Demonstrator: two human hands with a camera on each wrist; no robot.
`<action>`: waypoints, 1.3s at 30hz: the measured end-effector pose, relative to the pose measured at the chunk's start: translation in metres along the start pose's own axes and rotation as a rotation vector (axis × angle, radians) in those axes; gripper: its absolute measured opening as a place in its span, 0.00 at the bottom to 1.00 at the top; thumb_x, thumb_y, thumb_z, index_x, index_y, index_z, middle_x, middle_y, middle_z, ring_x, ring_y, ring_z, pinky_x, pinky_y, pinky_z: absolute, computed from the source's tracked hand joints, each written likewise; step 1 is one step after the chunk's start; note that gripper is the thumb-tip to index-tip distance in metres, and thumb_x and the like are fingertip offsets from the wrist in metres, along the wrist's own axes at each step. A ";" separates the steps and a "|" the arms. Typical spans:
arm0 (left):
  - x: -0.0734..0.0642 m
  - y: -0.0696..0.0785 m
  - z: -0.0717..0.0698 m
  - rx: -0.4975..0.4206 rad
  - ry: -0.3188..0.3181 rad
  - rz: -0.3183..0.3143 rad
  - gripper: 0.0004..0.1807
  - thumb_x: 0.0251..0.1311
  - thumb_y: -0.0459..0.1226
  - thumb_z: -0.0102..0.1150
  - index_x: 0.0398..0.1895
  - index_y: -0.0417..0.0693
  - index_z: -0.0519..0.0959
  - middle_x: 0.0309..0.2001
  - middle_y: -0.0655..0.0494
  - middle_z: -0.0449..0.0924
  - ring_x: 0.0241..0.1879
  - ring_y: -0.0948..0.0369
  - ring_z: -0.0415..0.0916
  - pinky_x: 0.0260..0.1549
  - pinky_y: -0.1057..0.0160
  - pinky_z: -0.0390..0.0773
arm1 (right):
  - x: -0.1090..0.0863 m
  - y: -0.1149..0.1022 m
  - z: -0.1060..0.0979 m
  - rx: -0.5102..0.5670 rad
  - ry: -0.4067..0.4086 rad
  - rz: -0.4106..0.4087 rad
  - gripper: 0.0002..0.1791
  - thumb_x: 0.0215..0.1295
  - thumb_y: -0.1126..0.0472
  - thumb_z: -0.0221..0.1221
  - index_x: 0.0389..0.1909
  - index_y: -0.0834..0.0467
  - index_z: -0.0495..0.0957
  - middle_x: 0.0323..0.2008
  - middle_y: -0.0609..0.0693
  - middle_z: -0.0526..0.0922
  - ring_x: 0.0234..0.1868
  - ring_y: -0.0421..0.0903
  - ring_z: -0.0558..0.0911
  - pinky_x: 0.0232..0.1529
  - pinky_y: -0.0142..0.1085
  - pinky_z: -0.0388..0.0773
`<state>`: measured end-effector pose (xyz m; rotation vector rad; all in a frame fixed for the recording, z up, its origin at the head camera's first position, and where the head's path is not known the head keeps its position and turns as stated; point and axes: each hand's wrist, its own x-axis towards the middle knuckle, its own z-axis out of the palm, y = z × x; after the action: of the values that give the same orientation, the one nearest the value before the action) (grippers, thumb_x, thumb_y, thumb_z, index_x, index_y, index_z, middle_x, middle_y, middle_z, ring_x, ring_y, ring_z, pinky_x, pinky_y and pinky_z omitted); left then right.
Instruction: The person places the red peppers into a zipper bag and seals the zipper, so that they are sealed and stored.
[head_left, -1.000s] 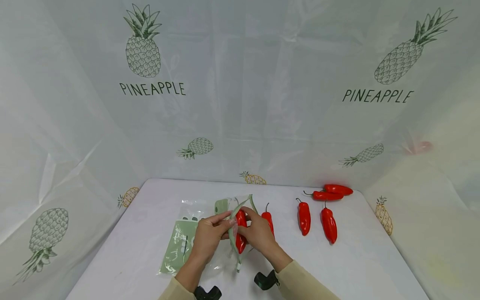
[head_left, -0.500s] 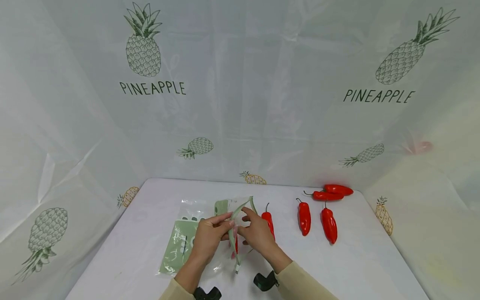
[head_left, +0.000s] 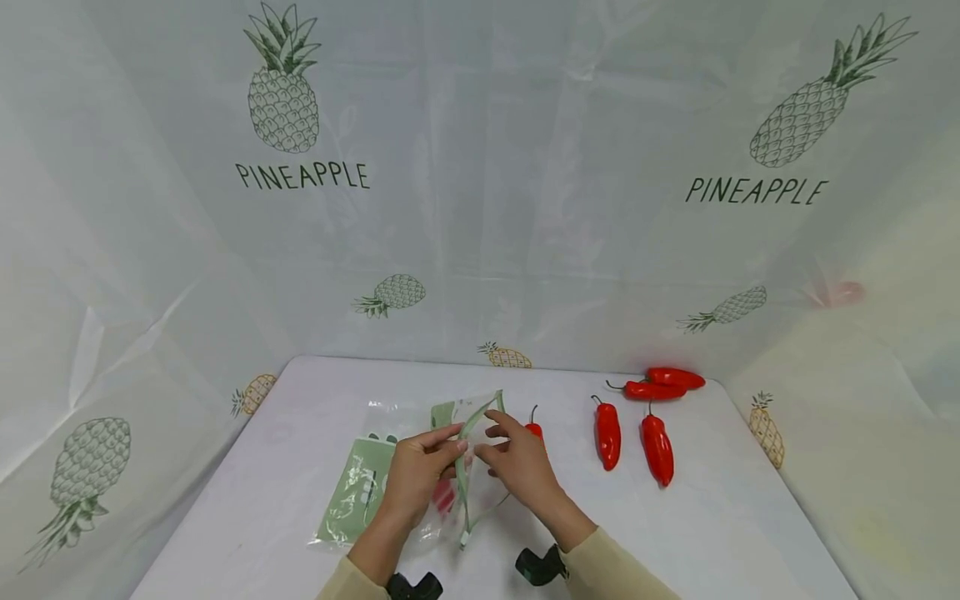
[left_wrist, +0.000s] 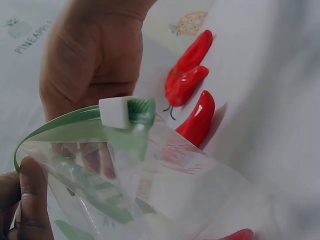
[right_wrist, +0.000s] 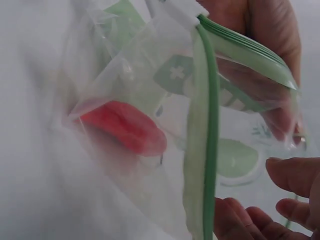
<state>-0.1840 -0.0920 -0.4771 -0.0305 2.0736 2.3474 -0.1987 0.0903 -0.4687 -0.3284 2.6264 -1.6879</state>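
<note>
A clear zip bag (right_wrist: 150, 90) with a green zip rim (right_wrist: 210, 140) stands with its mouth spread. Inside it lies a red chili pepper (right_wrist: 125, 127), seen blurred through the plastic; it also shows in the head view as a chili pepper (head_left: 442, 497). My left hand (head_left: 417, 472) pinches the bag's rim on the left side. At the right side of the mouth is my right hand (head_left: 522, 465), its fingers loosely bent and gripping nothing. A white slider (left_wrist: 114, 112) sits at the end of the zip. Another chili pepper (head_left: 534, 429) is partly hidden behind my right hand.
Several more red chili peppers lie to the right, including one chili pepper (head_left: 608, 436) nearest the hands. A flat green-printed plastic bag (head_left: 357, 490) lies left of my left hand. Pineapple-printed sheeting (head_left: 525, 208) walls the white table (head_left: 247, 492) at back and sides.
The chili pepper held at the bag's mouth has gone down inside the bag. My right hand has let go of it and drawn slightly right; my left hand stays on the rim.
</note>
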 end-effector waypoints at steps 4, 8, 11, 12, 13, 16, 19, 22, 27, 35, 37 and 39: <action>0.001 0.000 -0.001 0.012 0.010 -0.001 0.20 0.67 0.32 0.69 0.60 0.35 0.84 0.44 0.36 0.87 0.33 0.61 0.89 0.35 0.65 0.90 | 0.000 0.003 -0.014 -0.012 0.063 -0.032 0.30 0.69 0.60 0.69 0.70 0.58 0.76 0.53 0.63 0.86 0.41 0.48 0.89 0.31 0.34 0.89; 0.002 -0.001 -0.001 -0.007 0.011 -0.007 0.20 0.67 0.30 0.69 0.61 0.34 0.83 0.42 0.41 0.87 0.33 0.62 0.89 0.35 0.66 0.89 | 0.004 0.011 -0.030 -0.069 0.127 0.002 0.28 0.70 0.60 0.68 0.70 0.54 0.76 0.53 0.60 0.87 0.39 0.45 0.88 0.32 0.33 0.89; 0.003 -0.001 -0.002 -0.037 0.011 -0.016 0.21 0.67 0.29 0.69 0.62 0.33 0.82 0.41 0.43 0.87 0.33 0.61 0.89 0.34 0.67 0.89 | 0.007 0.019 -0.042 -0.098 0.153 0.038 0.29 0.70 0.59 0.68 0.71 0.53 0.76 0.54 0.58 0.87 0.42 0.47 0.88 0.34 0.35 0.90; 0.003 -0.001 -0.002 -0.045 0.010 -0.017 0.21 0.67 0.29 0.68 0.62 0.32 0.82 0.41 0.42 0.87 0.33 0.61 0.89 0.34 0.67 0.89 | 0.007 0.022 -0.046 -0.100 0.159 0.054 0.29 0.70 0.59 0.68 0.71 0.53 0.76 0.54 0.58 0.86 0.44 0.48 0.88 0.35 0.37 0.90; 0.003 -0.001 -0.002 -0.054 0.009 -0.019 0.21 0.67 0.29 0.68 0.62 0.32 0.82 0.41 0.42 0.87 0.33 0.61 0.89 0.35 0.67 0.89 | 0.008 0.024 -0.050 -0.100 0.164 0.072 0.30 0.70 0.59 0.68 0.72 0.53 0.75 0.55 0.58 0.86 0.44 0.48 0.88 0.35 0.37 0.91; 0.003 -0.002 -0.002 -0.067 0.009 -0.024 0.22 0.67 0.28 0.68 0.63 0.31 0.81 0.41 0.41 0.87 0.33 0.60 0.89 0.36 0.66 0.89 | 0.008 0.032 -0.061 -0.100 0.179 0.106 0.31 0.70 0.59 0.68 0.73 0.54 0.74 0.56 0.60 0.85 0.47 0.52 0.87 0.38 0.41 0.91; 0.004 -0.002 -0.003 -0.076 0.017 -0.029 0.22 0.66 0.27 0.68 0.63 0.31 0.81 0.40 0.44 0.87 0.34 0.60 0.89 0.37 0.65 0.90 | 0.009 0.039 -0.070 -0.124 0.188 0.139 0.32 0.70 0.58 0.68 0.74 0.54 0.73 0.58 0.62 0.84 0.49 0.54 0.87 0.38 0.42 0.91; 0.004 -0.002 -0.004 -0.079 0.025 -0.029 0.22 0.66 0.27 0.68 0.62 0.31 0.81 0.39 0.46 0.87 0.33 0.60 0.89 0.37 0.65 0.90 | 0.010 0.045 -0.074 -0.160 0.185 0.173 0.34 0.70 0.57 0.69 0.75 0.54 0.71 0.58 0.62 0.84 0.50 0.55 0.87 0.38 0.41 0.91; 0.005 -0.002 -0.004 -0.072 0.023 -0.026 0.22 0.67 0.28 0.68 0.63 0.31 0.81 0.38 0.48 0.86 0.34 0.60 0.89 0.37 0.65 0.90 | 0.012 0.054 -0.077 -0.183 0.169 0.220 0.36 0.68 0.58 0.70 0.76 0.55 0.70 0.59 0.63 0.83 0.51 0.57 0.86 0.40 0.42 0.91; 0.005 -0.001 -0.004 -0.064 0.022 -0.032 0.22 0.67 0.28 0.67 0.64 0.32 0.81 0.38 0.49 0.86 0.34 0.60 0.90 0.37 0.65 0.90 | 0.014 0.064 -0.075 -0.190 0.137 0.238 0.37 0.68 0.59 0.70 0.76 0.56 0.69 0.60 0.64 0.82 0.53 0.58 0.86 0.41 0.44 0.91; 0.005 -0.001 -0.004 -0.058 0.021 -0.031 0.22 0.68 0.29 0.67 0.64 0.32 0.81 0.38 0.48 0.86 0.35 0.59 0.90 0.38 0.65 0.90 | 0.016 0.066 -0.074 -0.184 0.132 0.241 0.37 0.67 0.59 0.70 0.76 0.56 0.69 0.61 0.65 0.82 0.53 0.59 0.85 0.41 0.45 0.91; 0.005 -0.001 -0.004 -0.054 0.020 -0.031 0.22 0.68 0.29 0.67 0.64 0.33 0.81 0.39 0.48 0.86 0.35 0.59 0.90 0.38 0.65 0.90 | 0.017 0.068 -0.073 -0.184 0.130 0.251 0.38 0.66 0.59 0.71 0.76 0.55 0.69 0.61 0.65 0.82 0.53 0.59 0.85 0.41 0.45 0.91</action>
<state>-0.1893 -0.0955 -0.4786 -0.0858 2.0031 2.3946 -0.2352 0.1797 -0.4970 0.1130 2.7787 -1.4411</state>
